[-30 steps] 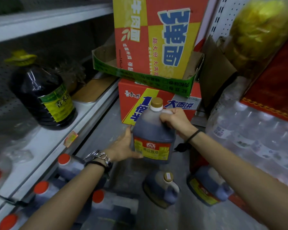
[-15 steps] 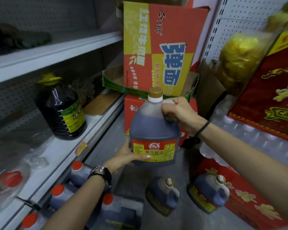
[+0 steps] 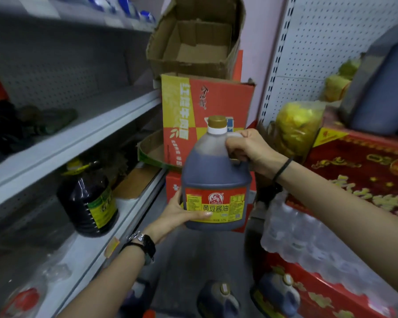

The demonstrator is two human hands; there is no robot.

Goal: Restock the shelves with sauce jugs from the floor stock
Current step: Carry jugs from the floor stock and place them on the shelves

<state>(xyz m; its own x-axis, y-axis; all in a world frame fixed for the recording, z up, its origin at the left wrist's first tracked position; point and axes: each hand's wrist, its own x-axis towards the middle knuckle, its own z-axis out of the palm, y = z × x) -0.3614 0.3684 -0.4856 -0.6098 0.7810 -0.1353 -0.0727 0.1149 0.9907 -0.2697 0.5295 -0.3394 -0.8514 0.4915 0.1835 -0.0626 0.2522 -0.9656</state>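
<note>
**Item in hand:** one sauce jug, dark fill, gold cap, red-and-yellow label facing you. You hold it upright in mid-air in the aisle, in front of the stacked noodle cartons and just right of the shelf edges; it touches no shelf

**Right hand**: your fingers are curled through the jug's handle at its shoulder, and by the look of it they take most of the weight

**Left hand**: cupped round the jug's lower left corner with the thumb across the label. The other fingers are hidden behind the jug

**Step, as judged:** transfer from floor to shelf. The jug is raised but not yet placed

**Candidate places:**
- Middle shelf: bare board at the near end, with blurred dark goods farther left
- Lower shelf: holds one dark bottle with a yellow cap, and has bare board in front of it

**Floor stock left:** two further jugs show at the bottom edge, beside the red gift boxes

**Next move calls for:**
- Swing the jug left and get its base clear over a shelf lip
- Draw your left hand out from underneath before the base settles
- Turn the label to the aisle

Which shelf you mean to fill cannot be told from here
</note>
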